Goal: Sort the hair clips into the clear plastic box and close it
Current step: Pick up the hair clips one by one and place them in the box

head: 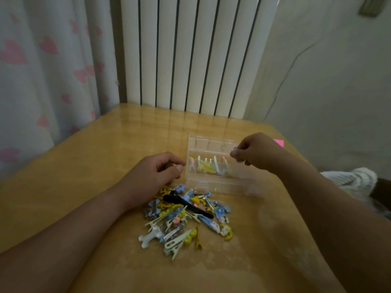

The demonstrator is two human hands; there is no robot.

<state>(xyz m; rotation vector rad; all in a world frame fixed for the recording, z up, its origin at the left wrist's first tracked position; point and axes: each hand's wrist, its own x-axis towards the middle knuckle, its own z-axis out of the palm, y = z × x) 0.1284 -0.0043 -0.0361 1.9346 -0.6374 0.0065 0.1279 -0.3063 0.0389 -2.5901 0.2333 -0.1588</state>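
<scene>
A clear plastic box (pixel 220 182) stands open on the wooden table (pixel 84 170), its lid tilted up at the back. Several yellow and pale green hair clips (pixel 208 167) lie in its middle compartment. In front of the box a pile of hair clips (pixel 184 216) in blue, yellow, white and green is spread out, with a long black clip (pixel 188 205) across it. My left hand (pixel 156 172) rests at the box's left edge, fingers curled with nothing visible in them. My right hand (pixel 254 152) hovers over the box's right side, pinching a small clear clip (pixel 236 152).
A white radiator (pixel 196 53) stands behind the table and a heart-patterned curtain (pixel 42 70) hangs at the left. A pink paper (pixel 278 142) lies near the table's right edge. A sneaker (pixel 351 178) shows on the floor at the right.
</scene>
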